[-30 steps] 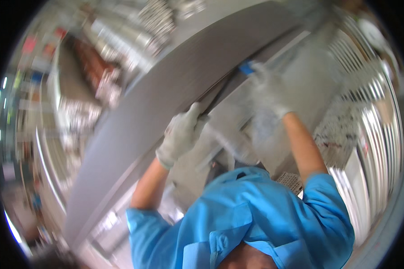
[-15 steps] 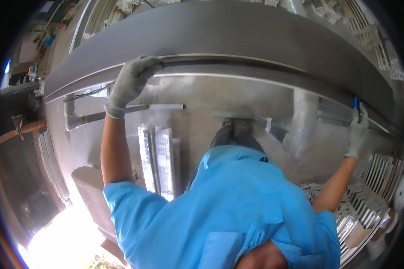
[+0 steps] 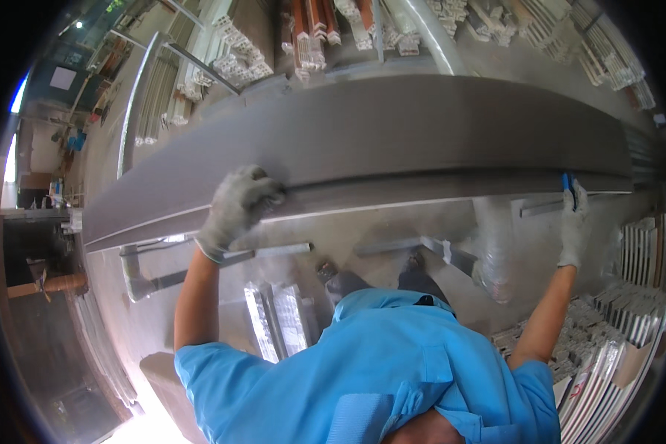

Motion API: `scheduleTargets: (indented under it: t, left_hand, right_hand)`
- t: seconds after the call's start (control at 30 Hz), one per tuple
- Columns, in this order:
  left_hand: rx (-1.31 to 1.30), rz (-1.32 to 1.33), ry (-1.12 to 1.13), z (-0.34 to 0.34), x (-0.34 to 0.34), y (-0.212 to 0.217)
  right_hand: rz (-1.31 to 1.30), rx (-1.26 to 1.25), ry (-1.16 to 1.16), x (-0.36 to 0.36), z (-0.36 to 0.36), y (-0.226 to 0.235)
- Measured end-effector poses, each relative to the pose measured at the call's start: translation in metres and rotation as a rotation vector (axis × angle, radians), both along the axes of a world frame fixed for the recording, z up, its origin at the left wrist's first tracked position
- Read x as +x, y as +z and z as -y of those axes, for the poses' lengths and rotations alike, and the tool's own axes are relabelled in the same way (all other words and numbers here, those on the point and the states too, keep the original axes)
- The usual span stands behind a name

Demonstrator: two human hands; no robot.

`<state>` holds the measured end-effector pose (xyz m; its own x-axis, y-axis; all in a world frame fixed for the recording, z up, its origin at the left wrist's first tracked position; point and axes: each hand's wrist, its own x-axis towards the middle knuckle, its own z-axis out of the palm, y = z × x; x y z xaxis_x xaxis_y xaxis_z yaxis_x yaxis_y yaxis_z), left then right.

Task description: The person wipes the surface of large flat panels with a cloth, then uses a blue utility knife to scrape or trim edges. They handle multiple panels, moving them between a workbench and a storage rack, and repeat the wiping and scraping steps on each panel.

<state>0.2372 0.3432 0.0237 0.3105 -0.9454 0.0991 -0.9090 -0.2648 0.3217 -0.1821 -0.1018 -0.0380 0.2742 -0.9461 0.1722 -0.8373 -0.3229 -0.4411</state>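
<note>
A person in a light blue short-sleeved shirt point(image 3: 422, 355) bends over a long, dark grey, flat panel point(image 3: 422, 126) that spans the workshop in front of the body, a narrow black band point(image 3: 422, 175) running along its near side. The left hand point(image 3: 240, 207), in a pale grey work glove, lies at the panel's near side by the left end of the band, fingers curled; blur leaves it impossible to tell whether they pinch anything. Well apart, near the panel's right end, the right hand point(image 3: 576, 214), gloved alike, pinches a small bright blue object point(image 3: 567, 183) at the panel's near edge. Below the panel, silvery wrapped bars point(image 3: 277, 318) lie on the grey floor point(image 3: 377, 270) near the person's feet. Reddish-brown bars point(image 3: 311, 37) lie beyond the panel, and stacked pale long profiles point(image 3: 592, 392) stand beside the right arm.
</note>
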Motion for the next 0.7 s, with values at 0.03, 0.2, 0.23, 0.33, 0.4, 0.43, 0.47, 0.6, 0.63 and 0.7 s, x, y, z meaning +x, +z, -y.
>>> scheduleTargets:
  t: [0.03, 0.2, 0.23, 0.33, 0.4, 0.43, 0.47, 0.6, 0.63, 0.7]
  left_hand:
    - [0.012, -0.016, -0.05, -0.001, 0.008, -0.002]
    - [-0.031, -0.165, -0.382, -0.006, 0.046, -0.02]
    - [-0.089, -0.155, -0.425, -0.006, 0.051, -0.023]
    - [-0.189, -0.063, -0.512, -0.003, 0.058, -0.033]
    - [-0.239, -0.175, -0.499, 0.0, 0.059, -0.037]
    - [-0.265, -0.165, -0.506, 0.002, 0.058, -0.039]
    - [-0.244, -0.153, -0.504, 0.003, 0.057, -0.041]
    - [-0.259, -0.185, -0.485, 0.001, 0.055, -0.04]
    - [-0.264, -0.176, -0.486, 0.001, 0.055, -0.039]
    - [-0.251, -0.184, -0.493, 0.0, 0.055, -0.035]
  right_hand:
    - [-0.007, -0.011, -0.016, 0.006, -0.006, 0.001]
    - [0.001, -0.077, -0.055, 0.046, -0.053, -0.002]
    - [0.027, -0.084, -0.049, 0.059, -0.071, -0.006]
    - [-0.007, -0.101, -0.001, 0.098, -0.131, -0.006]
    - [0.027, -0.069, -0.008, 0.131, -0.176, -0.003]
    - [0.052, -0.023, -0.046, 0.146, -0.199, 0.002]
    - [0.017, -0.022, 0.007, 0.162, -0.222, 0.007]
    - [0.032, 0.124, 0.025, 0.218, -0.318, 0.014]
    - [0.016, 0.225, 0.022, 0.225, -0.33, 0.02]
    - [0.069, 0.227, -0.001, 0.236, -0.343, 0.029]
